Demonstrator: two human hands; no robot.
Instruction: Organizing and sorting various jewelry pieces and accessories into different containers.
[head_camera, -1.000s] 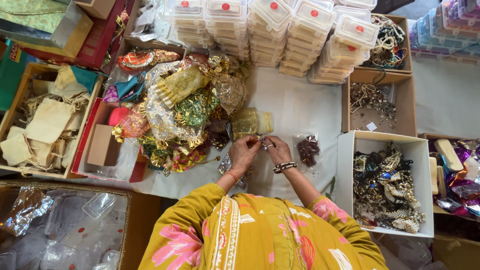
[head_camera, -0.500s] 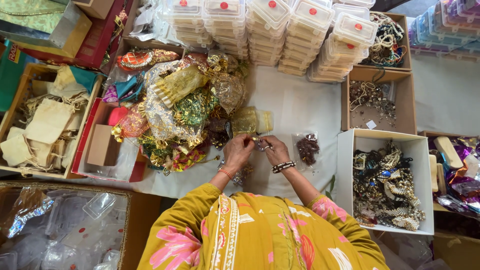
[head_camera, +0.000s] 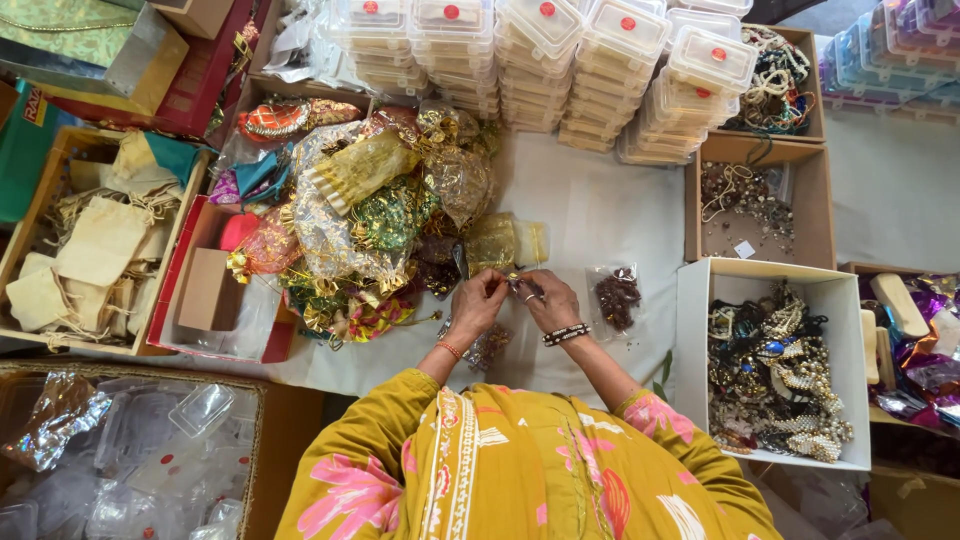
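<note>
Head view: left hand (head_camera: 478, 302) and right hand (head_camera: 548, 300) meet over the white-covered surface (head_camera: 600, 200). Both grips pressed together, pinching one small jewellery piece (head_camera: 521, 287) between them; its kind too small to tell. Clear packet of dark beads (head_camera: 616, 297) lies just beside the right hand. Heap of shiny organza pouches (head_camera: 370, 215) near the left. White box of jewellery (head_camera: 700, 340) to the right.
</note>
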